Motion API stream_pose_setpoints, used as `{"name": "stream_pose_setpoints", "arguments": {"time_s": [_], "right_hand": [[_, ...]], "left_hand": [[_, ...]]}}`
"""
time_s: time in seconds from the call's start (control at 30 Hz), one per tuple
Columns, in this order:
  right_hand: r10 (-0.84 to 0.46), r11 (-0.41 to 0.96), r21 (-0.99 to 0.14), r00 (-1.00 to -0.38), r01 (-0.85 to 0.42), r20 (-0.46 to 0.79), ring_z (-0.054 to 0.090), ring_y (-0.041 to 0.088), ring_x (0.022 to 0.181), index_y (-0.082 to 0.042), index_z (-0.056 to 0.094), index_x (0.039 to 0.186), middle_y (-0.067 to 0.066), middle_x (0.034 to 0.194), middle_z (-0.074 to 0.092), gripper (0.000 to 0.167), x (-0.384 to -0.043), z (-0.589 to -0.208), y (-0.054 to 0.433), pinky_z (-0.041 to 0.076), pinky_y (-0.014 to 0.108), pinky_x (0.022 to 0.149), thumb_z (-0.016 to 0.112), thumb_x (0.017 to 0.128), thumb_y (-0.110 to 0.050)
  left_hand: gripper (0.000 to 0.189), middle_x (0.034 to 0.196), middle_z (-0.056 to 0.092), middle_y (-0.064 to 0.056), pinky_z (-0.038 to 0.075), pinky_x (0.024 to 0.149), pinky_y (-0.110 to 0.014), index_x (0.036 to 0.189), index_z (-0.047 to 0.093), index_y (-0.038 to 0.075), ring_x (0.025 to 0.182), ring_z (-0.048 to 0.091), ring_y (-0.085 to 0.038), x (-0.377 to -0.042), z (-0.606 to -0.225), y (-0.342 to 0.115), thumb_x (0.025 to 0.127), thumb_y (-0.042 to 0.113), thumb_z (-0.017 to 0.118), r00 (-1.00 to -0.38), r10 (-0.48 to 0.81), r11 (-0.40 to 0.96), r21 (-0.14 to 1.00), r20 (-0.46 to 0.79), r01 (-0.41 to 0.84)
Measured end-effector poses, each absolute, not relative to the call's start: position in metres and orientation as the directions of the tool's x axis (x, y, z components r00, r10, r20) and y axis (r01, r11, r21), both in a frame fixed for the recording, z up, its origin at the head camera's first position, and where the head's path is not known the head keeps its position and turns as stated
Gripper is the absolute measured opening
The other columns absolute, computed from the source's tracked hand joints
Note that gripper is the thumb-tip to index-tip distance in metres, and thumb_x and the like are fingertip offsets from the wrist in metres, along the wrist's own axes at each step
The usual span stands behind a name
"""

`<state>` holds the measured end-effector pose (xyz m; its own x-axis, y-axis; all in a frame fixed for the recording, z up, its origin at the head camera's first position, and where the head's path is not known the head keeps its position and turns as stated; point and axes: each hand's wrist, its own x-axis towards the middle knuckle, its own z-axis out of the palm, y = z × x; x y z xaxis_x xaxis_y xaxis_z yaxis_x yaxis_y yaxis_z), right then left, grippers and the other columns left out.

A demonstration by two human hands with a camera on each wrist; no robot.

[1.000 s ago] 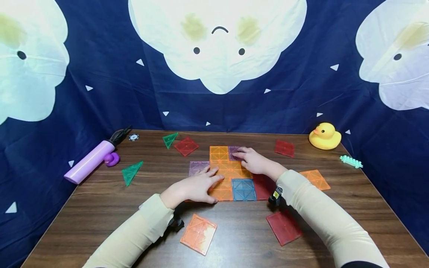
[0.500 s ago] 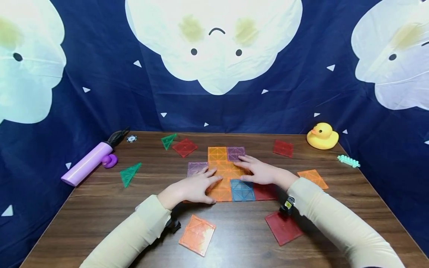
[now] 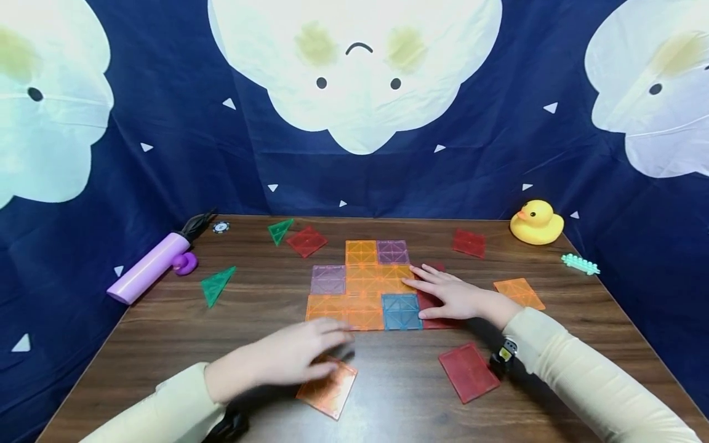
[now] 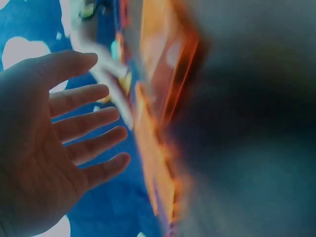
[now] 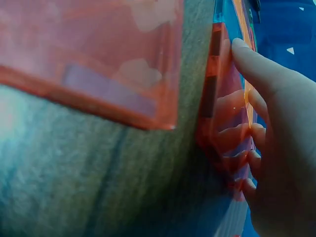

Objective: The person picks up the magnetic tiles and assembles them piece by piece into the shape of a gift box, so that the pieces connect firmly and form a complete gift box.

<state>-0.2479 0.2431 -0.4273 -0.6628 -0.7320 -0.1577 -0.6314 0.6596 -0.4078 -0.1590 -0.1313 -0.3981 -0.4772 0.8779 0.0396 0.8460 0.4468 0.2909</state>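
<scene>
Translucent magnetic tiles lie joined flat in a patchwork at mid-table: orange tiles (image 3: 362, 280), two purple ones, a blue tile (image 3: 402, 312) and red tiles (image 3: 432, 300) on the right side. My right hand (image 3: 456, 298) spreads over the red tiles, fingertips at the edge of the orange and blue ones, partly hiding the red. In the right wrist view its fingers (image 5: 254, 131) rest along a red tile's face. My left hand (image 3: 288, 354), slightly blurred, is over a loose orange tile (image 3: 339, 394), covering its far corner. In the left wrist view its fingers are extended with nothing between them.
A loose red tile (image 3: 469, 373) lies near the front right, an orange one (image 3: 519, 293) farther right. Red and green tiles are scattered at the back and left. A purple cylinder (image 3: 149, 267), yellow duck (image 3: 536, 223) and mint-green toy (image 3: 580, 264) stand towards the table's sides.
My left hand has left the patchwork and moved towards me, to the loose orange tile. My right hand has slid right and nearer from the purple tile onto the red ones.
</scene>
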Motion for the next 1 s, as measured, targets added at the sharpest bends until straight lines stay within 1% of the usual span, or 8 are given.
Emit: {"name": "stream_pose_setpoints", "arguments": {"time_s": [0.13, 0.27, 0.37, 0.47, 0.57, 0.83, 1.0], "right_hand": [[-0.727, 0.665, -0.403, -0.669, -0.629, -0.157, 0.007, 0.046, 0.152, -0.014, 0.032, 0.161, 0.017, 0.169, 0.013, 0.076, -0.248, -0.429, 0.244, 0.017, 0.071, 0.114, 0.061, 0.100, -0.049], [-0.733, 0.657, -0.414, -0.662, -0.630, -0.157, 0.006, 0.047, 0.152, -0.014, 0.032, 0.161, 0.018, 0.169, 0.013, 0.077, -0.247, -0.431, 0.242, 0.016, 0.072, 0.113, 0.060, 0.100, -0.050], [-0.733, 0.657, -0.415, -0.663, -0.630, -0.153, 0.006, 0.047, 0.152, -0.014, 0.032, 0.162, 0.018, 0.169, 0.013, 0.077, -0.246, -0.431, 0.242, 0.015, 0.072, 0.113, 0.060, 0.100, -0.050], [-0.727, 0.661, -0.415, -0.671, -0.626, -0.146, 0.005, 0.046, 0.152, -0.015, 0.032, 0.161, 0.017, 0.169, 0.013, 0.076, -0.246, -0.431, 0.243, 0.014, 0.072, 0.113, 0.061, 0.100, -0.049], [-0.725, 0.662, -0.416, -0.674, -0.623, -0.144, 0.005, 0.046, 0.152, -0.015, 0.032, 0.162, 0.017, 0.169, 0.013, 0.076, -0.246, -0.433, 0.244, 0.014, 0.072, 0.114, 0.061, 0.100, -0.049], [-0.727, 0.660, -0.419, -0.671, -0.623, -0.148, 0.005, 0.047, 0.152, -0.015, 0.032, 0.162, 0.017, 0.169, 0.012, 0.076, -0.246, -0.435, 0.244, 0.013, 0.071, 0.114, 0.060, 0.100, -0.049], [-0.727, 0.661, -0.415, -0.671, -0.626, -0.147, 0.005, 0.046, 0.152, -0.015, 0.032, 0.162, 0.017, 0.169, 0.012, 0.076, -0.247, -0.434, 0.244, 0.013, 0.071, 0.115, 0.060, 0.101, -0.049]], "left_hand": [[0.046, 0.143, 0.057, -0.012, 0.044, 0.108, -0.043, 0.139, 0.060, 0.007, 0.133, 0.052, -0.027, -0.131, -0.403, -0.142, 0.098, 0.028, 0.067, -0.407, 0.913, 0.380, 0.293, 0.031, 0.877], [0.046, 0.148, 0.053, -0.010, 0.046, 0.107, -0.042, 0.140, 0.060, 0.009, 0.138, 0.048, -0.028, -0.112, -0.407, -0.157, 0.099, 0.029, 0.065, -0.370, 0.929, 0.351, 0.346, -0.011, 0.870], [0.045, 0.152, 0.050, -0.010, 0.046, 0.106, -0.041, 0.141, 0.061, 0.009, 0.141, 0.044, -0.030, -0.106, -0.410, -0.163, 0.101, 0.028, 0.064, -0.356, 0.934, 0.344, 0.375, -0.041, 0.861], [0.046, 0.154, 0.048, -0.011, 0.044, 0.108, -0.040, 0.143, 0.060, 0.010, 0.144, 0.041, -0.031, -0.107, -0.410, -0.159, 0.101, 0.029, 0.064, -0.362, 0.930, 0.359, 0.371, -0.062, 0.857], [0.048, 0.154, 0.047, -0.012, 0.042, 0.110, -0.040, 0.144, 0.059, 0.010, 0.145, 0.039, -0.031, -0.113, -0.410, -0.148, 0.100, 0.028, 0.065, -0.372, 0.925, 0.375, 0.339, -0.078, 0.863], [0.059, 0.158, 0.041, -0.015, 0.035, 0.115, -0.042, 0.151, 0.050, 0.008, 0.148, 0.033, -0.034, -0.132, -0.415, -0.114, 0.099, 0.030, 0.064, -0.382, 0.916, 0.400, 0.311, -0.119, 0.862], [0.062, 0.159, 0.039, -0.016, 0.031, 0.117, -0.040, 0.153, 0.047, 0.007, 0.148, 0.031, -0.036, -0.136, -0.413, -0.103, 0.099, 0.033, 0.064, -0.412, 0.901, 0.435, 0.267, -0.138, 0.860]]}}
